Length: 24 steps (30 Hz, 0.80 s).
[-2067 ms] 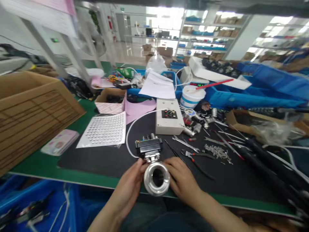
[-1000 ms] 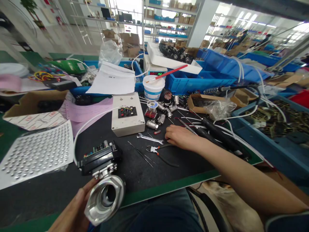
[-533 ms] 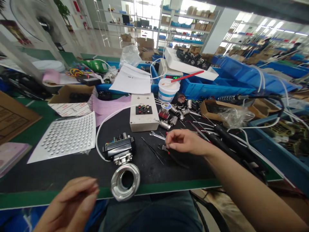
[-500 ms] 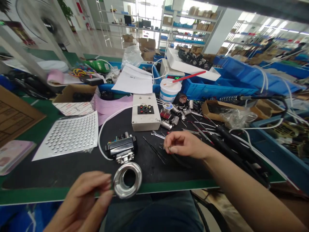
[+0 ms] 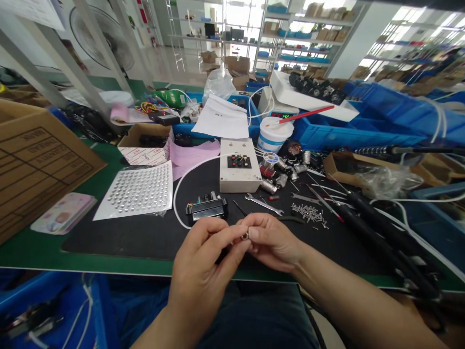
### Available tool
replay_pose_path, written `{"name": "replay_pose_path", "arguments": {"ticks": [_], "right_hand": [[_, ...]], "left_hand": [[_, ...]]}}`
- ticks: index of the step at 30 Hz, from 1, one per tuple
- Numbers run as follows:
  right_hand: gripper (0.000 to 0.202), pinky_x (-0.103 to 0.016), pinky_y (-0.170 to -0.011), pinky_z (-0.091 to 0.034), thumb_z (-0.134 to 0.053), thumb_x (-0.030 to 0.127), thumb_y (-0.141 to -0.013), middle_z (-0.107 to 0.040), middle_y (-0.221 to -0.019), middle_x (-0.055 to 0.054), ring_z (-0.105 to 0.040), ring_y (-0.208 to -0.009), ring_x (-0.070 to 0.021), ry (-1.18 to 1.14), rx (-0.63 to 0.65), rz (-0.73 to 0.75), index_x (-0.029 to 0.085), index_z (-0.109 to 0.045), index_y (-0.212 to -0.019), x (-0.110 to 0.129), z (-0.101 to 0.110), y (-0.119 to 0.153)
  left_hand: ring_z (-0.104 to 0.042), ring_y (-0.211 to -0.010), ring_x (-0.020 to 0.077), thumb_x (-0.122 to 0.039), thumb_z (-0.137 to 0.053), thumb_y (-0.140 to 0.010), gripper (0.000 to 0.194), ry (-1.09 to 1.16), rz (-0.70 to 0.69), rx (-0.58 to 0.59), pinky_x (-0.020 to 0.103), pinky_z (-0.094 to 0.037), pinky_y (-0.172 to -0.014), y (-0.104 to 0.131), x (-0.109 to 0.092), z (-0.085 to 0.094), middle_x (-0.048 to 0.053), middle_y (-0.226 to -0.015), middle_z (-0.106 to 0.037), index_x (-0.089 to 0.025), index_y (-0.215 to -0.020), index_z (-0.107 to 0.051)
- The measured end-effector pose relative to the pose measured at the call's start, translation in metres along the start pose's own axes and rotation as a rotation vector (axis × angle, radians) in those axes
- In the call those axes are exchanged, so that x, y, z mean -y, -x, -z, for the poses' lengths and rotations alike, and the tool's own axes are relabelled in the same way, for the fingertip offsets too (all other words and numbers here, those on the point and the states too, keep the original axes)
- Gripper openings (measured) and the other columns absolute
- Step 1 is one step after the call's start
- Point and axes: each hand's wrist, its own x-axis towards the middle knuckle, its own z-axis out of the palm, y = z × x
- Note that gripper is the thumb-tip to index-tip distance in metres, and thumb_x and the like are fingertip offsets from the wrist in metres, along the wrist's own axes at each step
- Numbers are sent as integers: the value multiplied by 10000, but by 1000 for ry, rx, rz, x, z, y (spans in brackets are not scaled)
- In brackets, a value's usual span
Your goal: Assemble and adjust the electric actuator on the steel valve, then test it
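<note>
My left hand (image 5: 207,264) and my right hand (image 5: 274,242) meet over the front of the black mat. Between their pinched fingertips is a small ring-shaped metal piece (image 5: 245,236), mostly covered, so its exact kind is unclear. Just behind my left hand lies the black valve actuator (image 5: 207,209), its small parts and wires exposed on top. My left hand hides the steel valve ring below it. A white cable (image 5: 176,196) curves from the actuator to a beige control box (image 5: 240,182) with small switches.
Right of my hands lie an open-end wrench (image 5: 264,204), a pile of small screws (image 5: 310,213) and black-handled tools (image 5: 381,242). A sheet of round silver domes (image 5: 140,189) is on the left. Behind stand a white tub (image 5: 274,140) and blue bins (image 5: 327,138).
My hands, apart before, have come together at the fingertips around the small metal piece. The view has turned left, so the bench things appear farther right. My left hand now covers the valve ring.
</note>
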Motion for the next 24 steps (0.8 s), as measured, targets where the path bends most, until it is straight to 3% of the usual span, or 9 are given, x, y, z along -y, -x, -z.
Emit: {"name": "replay_pose_path", "arguments": {"ticks": [13, 15, 19, 21, 24], "right_hand": [[228, -159, -610, -408, -859, 368, -716, -696, -903, -23, -602, -778, -102, 53, 29, -6, 212, -742, -834, -2, -13, 7], [210, -180, -625, -424, -791, 400, -789, -675, -943, -24, -583, -777, -109, 201, 56, 51, 217, -739, -881, 1, -15, 7], [203, -269, -835, -461, -645, 376, -908, -638, -1041, -49, -586, -939, -172, 696, 85, 201, 222, -713, -1021, 10, -13, 13], [173, -256, -828, -469, -614, 350, -926, -638, -1029, -36, -591, -916, -164, 836, 4, 239, 244, -702, -1031, 12, -5, 15], [164, -229, -755, -485, -592, 359, -937, -658, -995, -26, -596, -861, -157, 926, -161, 245, 268, -688, -1034, 9, 13, 16]], "left_hand": [[-579, -742, 85, -82, -686, -794, 136, -18, 102, 12, 157, -483, -710, -8, -2, 4, -19, -804, -574, -190, -876, -675], [-583, -740, 89, -86, -689, -791, 136, 15, 133, 9, 164, -489, -706, -5, 0, 6, -17, -812, -587, -201, -863, -676], [-616, -761, 95, -99, -687, -798, 143, 178, 294, -3, 159, -508, -683, 12, 18, 21, -23, -842, -635, -229, -853, -662], [-633, -786, 94, -98, -671, -809, 148, 200, 394, -76, 155, -517, -705, 27, 34, 32, -32, -839, -652, -236, -863, -662], [-646, -823, 104, -114, -650, -825, 128, 56, 475, -171, 176, -526, -739, 54, 58, 43, -21, -864, -661, -230, -869, -682]]}}
